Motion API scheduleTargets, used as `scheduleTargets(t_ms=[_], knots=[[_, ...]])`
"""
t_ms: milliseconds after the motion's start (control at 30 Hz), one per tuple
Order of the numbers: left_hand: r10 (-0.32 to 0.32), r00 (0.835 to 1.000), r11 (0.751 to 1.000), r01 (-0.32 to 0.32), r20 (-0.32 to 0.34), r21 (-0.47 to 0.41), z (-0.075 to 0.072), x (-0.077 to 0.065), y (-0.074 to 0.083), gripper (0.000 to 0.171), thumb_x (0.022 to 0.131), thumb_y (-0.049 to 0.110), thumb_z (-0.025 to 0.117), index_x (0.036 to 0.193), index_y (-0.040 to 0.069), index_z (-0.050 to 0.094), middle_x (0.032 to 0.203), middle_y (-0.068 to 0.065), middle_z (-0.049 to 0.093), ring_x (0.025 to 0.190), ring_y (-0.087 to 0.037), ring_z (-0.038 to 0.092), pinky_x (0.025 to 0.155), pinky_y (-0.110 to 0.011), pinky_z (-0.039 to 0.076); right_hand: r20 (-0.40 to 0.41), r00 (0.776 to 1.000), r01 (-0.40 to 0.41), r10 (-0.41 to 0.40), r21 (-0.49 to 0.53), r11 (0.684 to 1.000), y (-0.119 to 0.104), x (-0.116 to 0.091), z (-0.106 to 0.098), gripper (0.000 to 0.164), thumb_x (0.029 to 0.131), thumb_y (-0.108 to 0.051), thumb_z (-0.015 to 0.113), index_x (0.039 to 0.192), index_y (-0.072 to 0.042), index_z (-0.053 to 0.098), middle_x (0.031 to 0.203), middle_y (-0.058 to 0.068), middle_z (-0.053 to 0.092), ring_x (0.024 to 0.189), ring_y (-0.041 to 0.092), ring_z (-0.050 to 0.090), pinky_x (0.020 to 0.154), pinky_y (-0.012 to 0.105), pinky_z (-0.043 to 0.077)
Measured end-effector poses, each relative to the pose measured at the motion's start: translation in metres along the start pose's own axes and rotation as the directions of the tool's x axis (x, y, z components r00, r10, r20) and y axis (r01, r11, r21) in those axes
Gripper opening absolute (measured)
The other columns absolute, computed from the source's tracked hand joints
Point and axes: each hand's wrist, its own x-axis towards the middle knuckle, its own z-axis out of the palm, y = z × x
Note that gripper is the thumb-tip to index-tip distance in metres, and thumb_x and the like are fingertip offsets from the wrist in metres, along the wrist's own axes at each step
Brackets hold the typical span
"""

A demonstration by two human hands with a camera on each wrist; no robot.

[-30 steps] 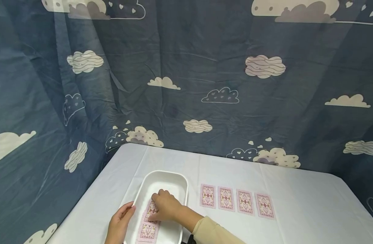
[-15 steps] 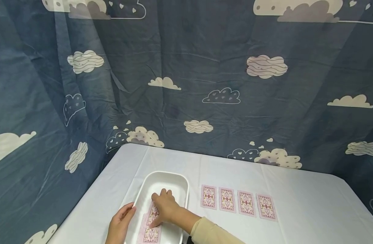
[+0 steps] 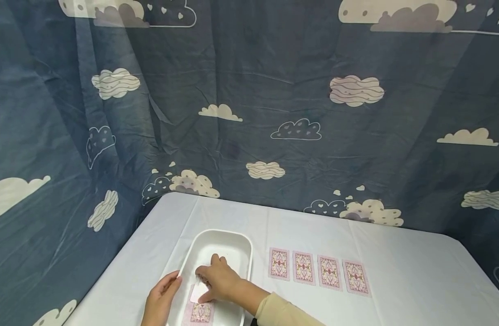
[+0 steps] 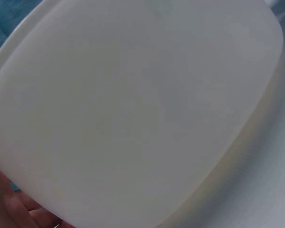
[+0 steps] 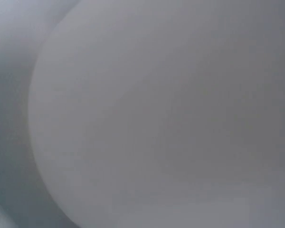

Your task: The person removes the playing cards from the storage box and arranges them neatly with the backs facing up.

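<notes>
A white rectangular tray (image 3: 233, 240) stands at the table's near left. My left hand (image 3: 161, 296) grips its left rim; in the left wrist view the fingers (image 4: 23, 209) show at the tray's edge beside its broad pale surface. Over the inside of the tray, my right hand (image 3: 222, 283) pinches a playing card (image 3: 198, 292) between thumb and fingers, its white side partly showing and tilted up. Just below, another playing card (image 3: 201, 313) lies back up in the tray, with a pink-and-red pattern. The right wrist view is blurred, only a pale rounded surface.
Right of the tray, several patterned cards (image 3: 303, 267) lie back up in a spaced row on the white-covered table (image 3: 412, 271). A dark blue cloth with cloud prints (image 3: 265, 81) hangs behind and to the left.
The card under my right hand has tilted up from back side showing to white side showing, and the fingers have shifted slightly left. My left hand stays on the rim.
</notes>
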Motion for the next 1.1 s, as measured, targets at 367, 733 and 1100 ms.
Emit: scheduleTargets(t_ms=[367, 733, 1100], knots=[[0.009, 1.0, 0.999, -0.008, -0.013, 0.041, 0.0, 0.0, 0.0, 0.046, 0.083, 0.038, 0.049, 0.111, 0.001, 0.051, 0.096, -0.01, 0.058, 0.086, -0.018, 0.052, 0.072, -0.031, 0.041, -0.114, 0.992, 0.066, -0.058, 0.068, 0.995, 0.007, -0.008, -0.018, 0.071, 0.053, -0.046, 0.074, 0.114, -0.024, 0.047, 0.093, -0.003, 0.037, 0.08, 0.008, 0.035, 0.058, 0.018, 0.035], [-0.064, 0.998, 0.998, 0.064, 0.028, 0.008, -0.001, 0.001, 0.003, 0.056, 0.082, 0.045, 0.048, 0.117, 0.001, 0.046, 0.106, -0.013, 0.054, 0.096, -0.023, 0.048, 0.08, -0.038, 0.036, -0.287, 0.95, 0.152, -0.124, 0.078, 0.985, 0.046, -0.048, -0.071, 0.07, 0.059, -0.046, 0.071, 0.119, -0.022, 0.045, 0.108, 0.007, 0.04, 0.094, 0.015, 0.038, 0.075, 0.029, 0.038], [-0.065, 0.998, 0.998, 0.064, 0.022, 0.017, 0.001, 0.0, 0.003, 0.052, 0.082, 0.043, 0.048, 0.116, 0.003, 0.047, 0.105, -0.012, 0.054, 0.097, -0.022, 0.048, 0.081, -0.036, 0.036, -0.291, 0.957, 0.044, -0.019, 0.082, 0.996, 0.097, -0.104, -0.059, 0.071, 0.058, -0.044, 0.072, 0.12, -0.021, 0.045, 0.111, 0.007, 0.04, 0.097, 0.016, 0.039, 0.079, 0.035, 0.037]])
